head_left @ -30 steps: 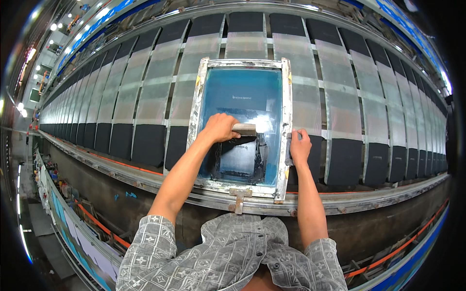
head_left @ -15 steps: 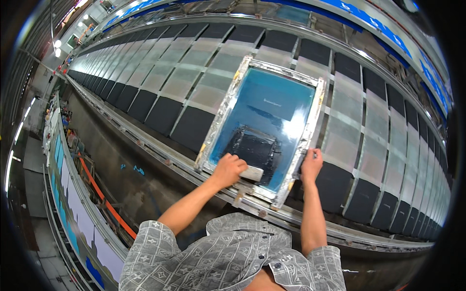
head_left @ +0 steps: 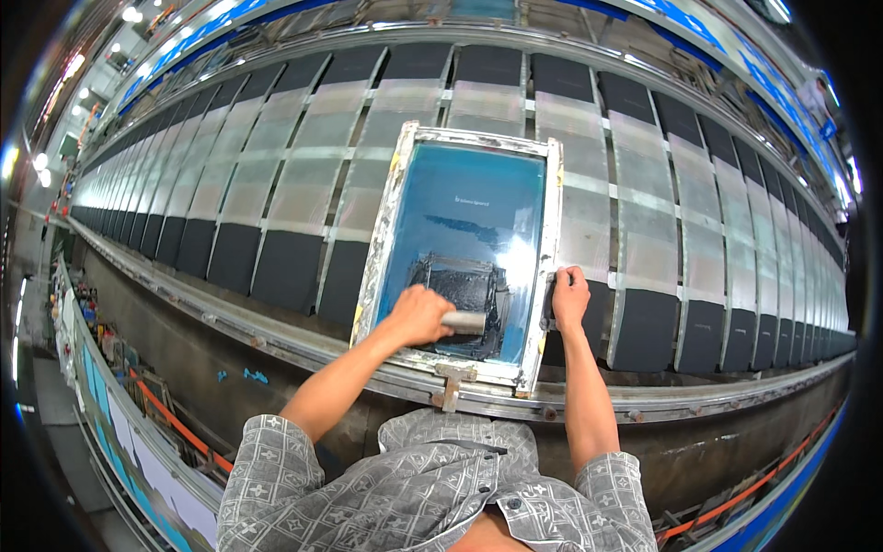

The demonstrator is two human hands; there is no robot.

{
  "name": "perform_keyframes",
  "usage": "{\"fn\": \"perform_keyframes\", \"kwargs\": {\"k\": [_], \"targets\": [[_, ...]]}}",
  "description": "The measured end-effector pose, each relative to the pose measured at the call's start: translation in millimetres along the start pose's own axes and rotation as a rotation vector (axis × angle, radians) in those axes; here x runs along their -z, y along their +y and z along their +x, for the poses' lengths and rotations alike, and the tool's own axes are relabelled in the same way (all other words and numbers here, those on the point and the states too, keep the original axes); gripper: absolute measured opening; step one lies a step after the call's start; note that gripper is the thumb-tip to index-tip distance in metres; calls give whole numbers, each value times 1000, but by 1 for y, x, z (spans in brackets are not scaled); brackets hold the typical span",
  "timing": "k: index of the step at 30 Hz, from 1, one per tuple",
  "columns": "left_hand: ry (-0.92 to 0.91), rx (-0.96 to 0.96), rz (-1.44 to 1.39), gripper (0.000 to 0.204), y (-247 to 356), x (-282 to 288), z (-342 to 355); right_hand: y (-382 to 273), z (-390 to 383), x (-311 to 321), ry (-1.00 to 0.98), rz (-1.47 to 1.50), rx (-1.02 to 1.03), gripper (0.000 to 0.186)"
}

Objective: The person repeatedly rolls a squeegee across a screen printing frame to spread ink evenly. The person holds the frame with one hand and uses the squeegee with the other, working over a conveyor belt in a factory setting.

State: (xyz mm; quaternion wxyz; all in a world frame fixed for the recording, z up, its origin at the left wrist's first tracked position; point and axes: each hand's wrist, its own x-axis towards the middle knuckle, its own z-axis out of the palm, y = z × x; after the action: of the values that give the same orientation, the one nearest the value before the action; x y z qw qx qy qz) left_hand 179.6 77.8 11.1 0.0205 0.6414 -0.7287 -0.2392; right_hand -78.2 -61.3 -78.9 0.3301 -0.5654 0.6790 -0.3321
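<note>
A screen frame with a white, stained border [head_left: 551, 212] and teal mesh [head_left: 469, 179] lies over the line of pallets. My left hand [head_left: 418, 316] is closed round a squeegee with a pale handle [head_left: 464, 322], resting in black ink [head_left: 464, 283] on the lower part of the mesh. My right hand [head_left: 570, 293] is pinched at the frame's right edge, on what seems a small metal fitting whose shape is mostly hidden. A metal bracket [head_left: 455, 379] sits at the frame's near edge, on the rail.
Rows of pallets bearing dark fabric pieces [head_left: 267, 269] stretch left and right. A steel rail [head_left: 644, 402] runs along the near side, with orange piping [head_left: 179, 421] below. Another person [head_left: 813, 101] stands across the line at the far right.
My left hand and squeegee moved down the screen from a second ago, then sit slightly higher than half a second ago. The view turned and swung back; my right hand stayed on the frame.
</note>
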Motion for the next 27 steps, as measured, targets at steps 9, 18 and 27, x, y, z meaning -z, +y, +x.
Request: {"fn": "perform_keyframes", "kwargs": {"k": [9,18,27], "targets": [[29,1,154,29,-35,24,79,-5,-7,-4,-21,-2,-7,24],[-22,-60,134,31,-23,21,59,-5,-3,-2,10,39,-2,24],[-66,-49,128,27,-7,-1,21,-8,-6,-1,-21,65,-37,25]]}}
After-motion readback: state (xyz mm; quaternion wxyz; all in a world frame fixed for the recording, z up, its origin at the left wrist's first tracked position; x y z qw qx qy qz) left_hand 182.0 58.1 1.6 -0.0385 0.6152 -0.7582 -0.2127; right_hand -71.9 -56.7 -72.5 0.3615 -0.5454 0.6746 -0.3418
